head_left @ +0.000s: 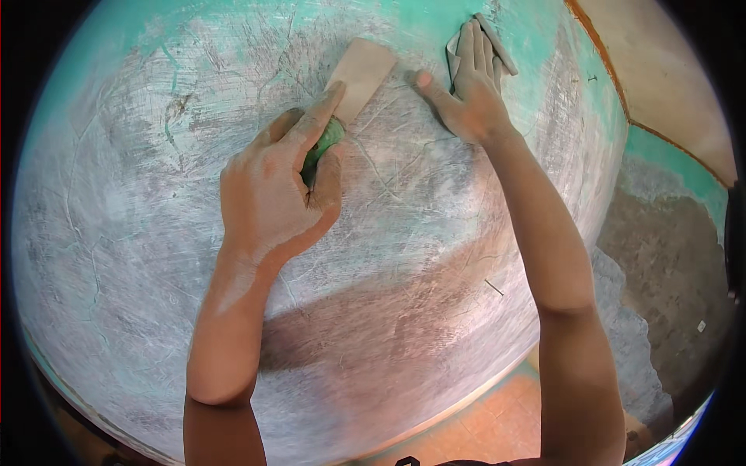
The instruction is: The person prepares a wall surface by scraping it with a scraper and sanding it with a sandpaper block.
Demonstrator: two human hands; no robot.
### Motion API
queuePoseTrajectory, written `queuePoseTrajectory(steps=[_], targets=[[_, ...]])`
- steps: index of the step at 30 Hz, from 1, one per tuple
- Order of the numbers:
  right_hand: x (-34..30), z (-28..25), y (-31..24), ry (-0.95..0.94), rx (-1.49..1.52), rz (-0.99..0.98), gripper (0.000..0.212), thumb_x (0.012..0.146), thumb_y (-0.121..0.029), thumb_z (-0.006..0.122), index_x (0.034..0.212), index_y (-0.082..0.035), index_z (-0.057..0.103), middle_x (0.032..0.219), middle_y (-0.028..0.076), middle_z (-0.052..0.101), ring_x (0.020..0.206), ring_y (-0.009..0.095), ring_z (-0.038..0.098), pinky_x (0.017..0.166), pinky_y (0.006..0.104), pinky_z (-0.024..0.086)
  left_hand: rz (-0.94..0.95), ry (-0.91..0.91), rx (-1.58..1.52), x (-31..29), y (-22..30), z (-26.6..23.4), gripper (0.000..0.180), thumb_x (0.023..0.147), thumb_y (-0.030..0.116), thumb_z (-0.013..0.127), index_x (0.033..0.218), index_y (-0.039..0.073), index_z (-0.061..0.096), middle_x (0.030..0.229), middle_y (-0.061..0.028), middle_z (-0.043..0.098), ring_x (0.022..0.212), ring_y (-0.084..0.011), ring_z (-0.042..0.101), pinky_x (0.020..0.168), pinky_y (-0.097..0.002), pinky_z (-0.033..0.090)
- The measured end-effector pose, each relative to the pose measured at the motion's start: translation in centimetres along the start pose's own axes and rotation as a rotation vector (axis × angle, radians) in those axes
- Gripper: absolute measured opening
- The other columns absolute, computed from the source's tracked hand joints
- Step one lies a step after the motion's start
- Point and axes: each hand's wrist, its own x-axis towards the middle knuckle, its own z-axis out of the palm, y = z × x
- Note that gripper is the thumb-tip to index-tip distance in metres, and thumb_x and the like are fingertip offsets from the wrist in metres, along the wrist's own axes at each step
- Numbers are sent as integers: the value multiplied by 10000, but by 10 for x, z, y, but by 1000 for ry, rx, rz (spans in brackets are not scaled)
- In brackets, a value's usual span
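My left hand (pixel 272 179) is closed round the green handle (pixel 326 144) of a putty knife. Its wide, dusty beige blade (pixel 364 74) points up and to the right against a scraped wall (pixel 179 233). Farther right, my right hand (pixel 475 97) lies flat on the wall, fingers stretched out and thumb apart. Under those fingers is a folded grey sheet (pixel 497 46), which looks like sandpaper; its edges curl up on both sides of the hand. Pale dust coats both hands.
Turquoise paint (pixel 233 23) remains along the wall's top edge. A nail (pixel 494 287) sticks out below my right hand. At right, a brown trim line (pixel 598 46) borders a beige surface, beside a bare grey-brown patch (pixel 660 256). Orange floor tiles (pixel 489 419) show below.
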Motion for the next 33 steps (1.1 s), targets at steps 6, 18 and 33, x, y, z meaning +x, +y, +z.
queuePoseTrajectory(steps=[6, 18, 33], targets=[[-43, 9, -16, -65, 3, -239, 1272, 768, -853, 475, 1525, 70, 39, 1604, 273, 35, 1497, 394, -16, 1202, 546, 62, -17, -22, -24, -8, -2, -5, 530, 845, 77, 625, 1355, 216, 602, 1137, -138, 697, 995, -286, 682, 840, -352, 527], [-3, -8, -12, -132, 157, -203, 1250, 811, -855, 381, 1517, 82, -49, 1601, 288, 13, 1495, 390, -37, 1203, 495, 73, 57, 47, 14, -6, -6, -1, 489, 827, 185, 626, 1314, 226, 632, 931, -37, 702, 758, -213, 675, 675, -341, 543], [-211, 25, -54, -205, 127, 46, 1255, 814, -784, 507, 1442, 215, 82, 1504, 449, 77, 1433, 570, 44, 1113, 685, -4, 112, 74, -40, -8, -14, 7, 507, 821, 189, 638, 1323, 260, 622, 993, -82, 724, 815, -264, 696, 738, -367, 555]])
